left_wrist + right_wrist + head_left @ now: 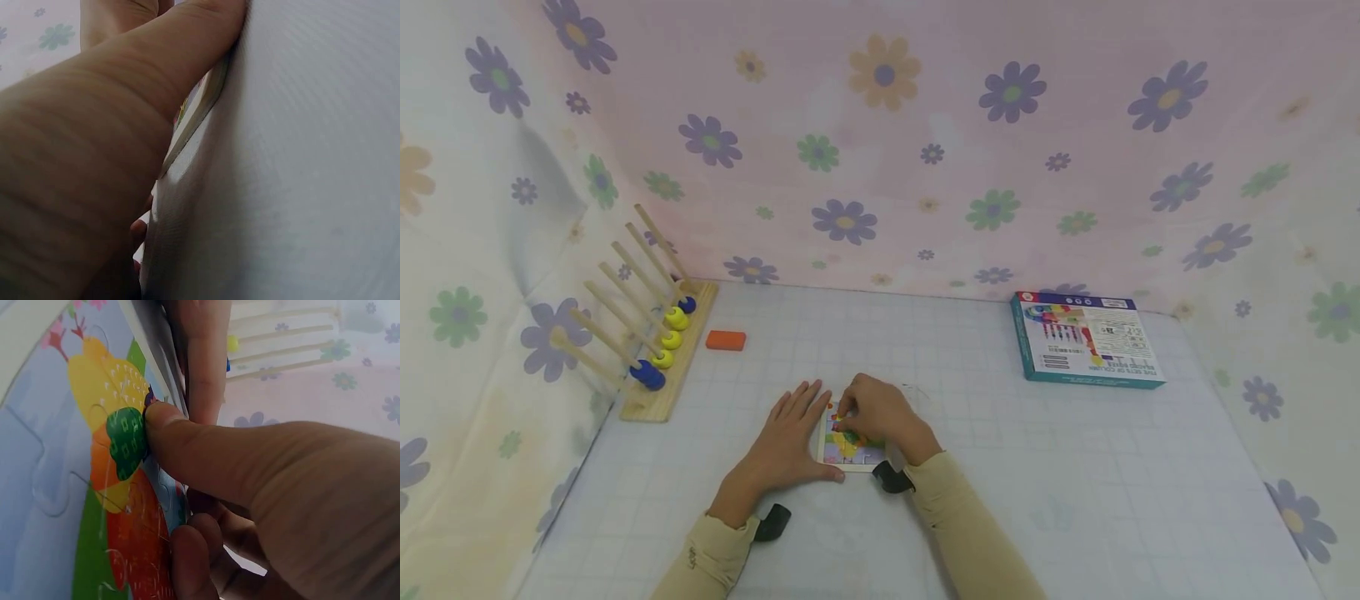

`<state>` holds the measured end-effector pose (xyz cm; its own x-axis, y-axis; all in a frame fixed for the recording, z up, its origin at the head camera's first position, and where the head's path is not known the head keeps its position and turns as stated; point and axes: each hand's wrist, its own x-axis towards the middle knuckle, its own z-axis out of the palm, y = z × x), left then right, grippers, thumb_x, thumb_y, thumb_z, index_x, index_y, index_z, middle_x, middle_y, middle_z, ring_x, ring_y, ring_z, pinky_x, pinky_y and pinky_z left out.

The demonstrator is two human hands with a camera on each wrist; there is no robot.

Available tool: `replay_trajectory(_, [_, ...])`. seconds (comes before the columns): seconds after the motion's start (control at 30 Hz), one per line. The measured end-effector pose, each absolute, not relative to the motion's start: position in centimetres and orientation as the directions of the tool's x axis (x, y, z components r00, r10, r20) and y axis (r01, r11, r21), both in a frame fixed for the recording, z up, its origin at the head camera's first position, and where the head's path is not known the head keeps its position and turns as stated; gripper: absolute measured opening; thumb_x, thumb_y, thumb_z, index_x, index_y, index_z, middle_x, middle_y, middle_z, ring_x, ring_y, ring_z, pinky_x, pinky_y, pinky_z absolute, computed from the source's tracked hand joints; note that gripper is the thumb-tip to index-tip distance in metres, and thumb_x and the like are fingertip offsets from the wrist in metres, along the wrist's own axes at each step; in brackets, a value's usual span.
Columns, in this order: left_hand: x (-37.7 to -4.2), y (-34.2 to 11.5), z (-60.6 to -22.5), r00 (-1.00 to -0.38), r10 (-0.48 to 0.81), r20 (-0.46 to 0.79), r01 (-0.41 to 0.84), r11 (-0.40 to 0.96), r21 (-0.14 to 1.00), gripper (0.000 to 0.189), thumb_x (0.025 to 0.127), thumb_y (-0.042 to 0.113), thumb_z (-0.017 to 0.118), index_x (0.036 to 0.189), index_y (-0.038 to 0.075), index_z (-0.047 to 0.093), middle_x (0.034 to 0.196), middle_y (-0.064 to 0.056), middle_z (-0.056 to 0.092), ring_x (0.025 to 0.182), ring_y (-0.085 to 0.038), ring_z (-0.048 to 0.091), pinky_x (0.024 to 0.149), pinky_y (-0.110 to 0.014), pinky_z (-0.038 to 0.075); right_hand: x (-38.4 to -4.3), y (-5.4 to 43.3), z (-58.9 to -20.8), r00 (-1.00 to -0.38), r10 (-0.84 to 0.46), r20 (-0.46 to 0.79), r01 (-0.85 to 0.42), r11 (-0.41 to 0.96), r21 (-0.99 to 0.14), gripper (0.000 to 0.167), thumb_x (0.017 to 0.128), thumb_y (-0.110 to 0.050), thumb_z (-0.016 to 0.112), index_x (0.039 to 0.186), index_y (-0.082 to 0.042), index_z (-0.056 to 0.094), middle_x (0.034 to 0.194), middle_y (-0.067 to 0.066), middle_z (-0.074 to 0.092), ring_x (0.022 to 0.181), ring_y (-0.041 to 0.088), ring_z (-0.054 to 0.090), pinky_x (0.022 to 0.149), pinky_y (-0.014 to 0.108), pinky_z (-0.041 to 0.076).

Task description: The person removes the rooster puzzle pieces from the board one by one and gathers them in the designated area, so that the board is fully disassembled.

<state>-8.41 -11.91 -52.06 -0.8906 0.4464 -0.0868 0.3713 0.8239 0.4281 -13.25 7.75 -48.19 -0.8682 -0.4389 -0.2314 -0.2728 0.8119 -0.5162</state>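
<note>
A small jigsaw puzzle [863,457] in a pale frame lies flat on the table, with a yellow, red and green bird on it. My left hand [786,442] is spread along its left side, thumb by the near edge and fingers straight toward the far corner. My right hand [880,412] is over the puzzle's far part, fingers curled. Its thumb [169,422] and fingers pinch a puzzle piece [150,398] beside the bird's green wing, most of it hidden. In the left wrist view, the left hand [119,106] hides most of the frame.
At the left stands a wooden peg rack [681,367] with blue and yellow beads on slanted rods. An orange block [726,340] lies to its right. A flat teal-edged box [1086,340] is at the back right. Flowered cloth [880,150] walls the table at back and sides.
</note>
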Motion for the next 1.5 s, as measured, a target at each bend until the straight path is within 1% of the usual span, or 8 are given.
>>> replay_trajectory(0.07, [-8.43,-11.90,-52.06,-0.890,0.447,-0.087,0.373,0.826,0.422,0.128,0.066,0.075,0.081,0.162,0.012,0.026,0.172,-0.012,0.019,0.160,-0.034,0.013,0.129,-0.059,0.013,-13.19,7.76,-48.21,-0.868,-0.441,-0.227,-0.284,0.817,-0.502,0.021,0.085,-0.034,0.084,0.098,-0.019,0.077,0.114,-0.003,0.064,0.087,0.009,0.058,0.082,0.028,0.055])
replay_trajectory(0.13, [-8.48,-11.90,-52.08,-0.889,0.450,-0.083,0.378,0.825,0.420,0.128,0.066,0.075,0.081,0.162,0.012,0.026,0.171,-0.012,0.020,0.160,-0.035,0.014,0.129,-0.059,0.013,-13.03,7.80,-48.23,-0.874,-0.442,-0.203,-0.296,0.815,-0.499,0.027,0.085,-0.035,0.084,0.106,-0.019,0.077,0.118,-0.002,0.063,0.093,0.011,0.060,0.088,0.031,0.056])
replay_trajectory(0.27, [-8.49,-11.92,-51.93,-0.890,0.448,-0.082,0.377,0.825,0.421,0.128,0.065,0.074,0.082,0.162,0.011,0.027,0.171,-0.012,0.020,0.160,-0.035,0.014,0.129,-0.059,0.013,-12.80,7.83,-48.28,-0.873,-0.462,-0.158,-0.327,0.794,-0.512,0.038,0.085,-0.033,0.084,0.118,-0.016,0.075,0.116,-0.001,0.065,0.099,0.014,0.063,0.093,0.033,0.056])
replay_trajectory(0.57, [-8.45,-12.26,-51.51,-0.881,0.460,-0.108,0.373,0.817,0.440,0.127,0.066,0.071,0.084,0.163,0.012,0.026,0.171,-0.012,0.019,0.160,-0.035,0.014,0.129,-0.058,0.015,-12.89,7.64,-48.28,-0.870,-0.463,-0.168,-0.328,0.800,-0.502,0.037,0.083,-0.035,0.086,0.114,-0.016,0.076,0.109,-0.003,0.066,0.093,0.011,0.061,0.090,0.030,0.055])
replay_trajectory(0.93, [-8.55,-12.44,-51.94,-0.878,0.468,-0.097,0.379,0.805,0.456,0.127,0.067,0.071,0.083,0.163,0.013,0.024,0.172,-0.010,0.018,0.160,-0.034,0.013,0.129,-0.059,0.016,-13.42,7.16,-47.91,-0.851,-0.434,-0.295,-0.287,0.856,-0.431,0.042,0.085,-0.039,0.082,0.118,-0.017,0.069,0.117,-0.002,0.061,0.099,0.013,0.061,0.095,0.034,0.056])
replay_trajectory(1.07, [-8.56,-12.43,-52.08,-0.880,0.466,-0.095,0.377,0.806,0.457,0.128,0.066,0.071,0.083,0.163,0.013,0.024,0.172,-0.010,0.018,0.160,-0.033,0.013,0.130,-0.058,0.015,-13.37,7.14,-47.78,-0.849,-0.440,-0.292,-0.299,0.856,-0.421,0.041,0.086,-0.039,0.082,0.118,-0.017,0.067,0.118,-0.003,0.061,0.100,0.012,0.061,0.097,0.033,0.056])
replay_trajectory(1.3, [-8.55,-12.42,-51.97,-0.881,0.464,-0.094,0.378,0.809,0.451,0.128,0.066,0.071,0.084,0.163,0.013,0.024,0.172,-0.010,0.018,0.160,-0.034,0.014,0.129,-0.059,0.015,-13.24,7.08,-47.79,-0.841,-0.465,-0.275,-0.318,0.838,-0.444,0.032,0.084,-0.036,0.084,0.106,-0.021,0.067,0.101,-0.010,0.064,0.089,0.008,0.058,0.084,0.028,0.053])
replay_trajectory(1.5, [-8.53,-12.39,-51.78,-0.881,0.466,-0.084,0.377,0.797,0.471,0.128,0.065,0.069,0.085,0.163,0.013,0.025,0.171,-0.011,0.020,0.160,-0.034,0.014,0.129,-0.059,0.015,-13.02,7.36,-48.08,-0.842,-0.483,-0.240,-0.328,0.811,-0.484,0.035,0.086,-0.031,0.083,0.114,-0.020,0.067,0.104,-0.009,0.068,0.095,0.007,0.062,0.086,0.028,0.054])
